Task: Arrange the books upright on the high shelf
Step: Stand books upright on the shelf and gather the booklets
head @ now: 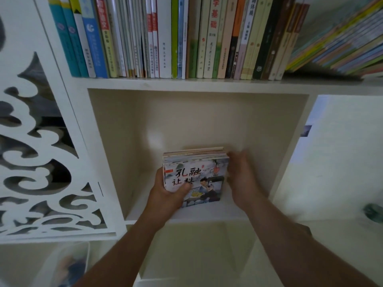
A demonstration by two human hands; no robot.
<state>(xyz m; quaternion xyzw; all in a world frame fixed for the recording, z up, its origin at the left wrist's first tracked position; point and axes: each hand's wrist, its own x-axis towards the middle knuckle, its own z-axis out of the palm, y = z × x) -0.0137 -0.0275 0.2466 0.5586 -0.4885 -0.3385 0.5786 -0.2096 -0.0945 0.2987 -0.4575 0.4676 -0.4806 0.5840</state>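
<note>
- We have our left hand [169, 195] gripping the left edge of the stack of thin illustrated paperback books [195, 177], thumb curled over the top cover
- Our right hand [241, 179] presses flat against the stack's right edge, fingers straight and together
- The stack lies flat near the front edge of the white cubby floor [207, 212], under the white high shelf [186, 82]
- That shelf carries a row of upright books [165, 38], with slanted ones at its right end
- We should squeeze both sides evenly, lift level, and avoid the thin covers fanning out
</note>
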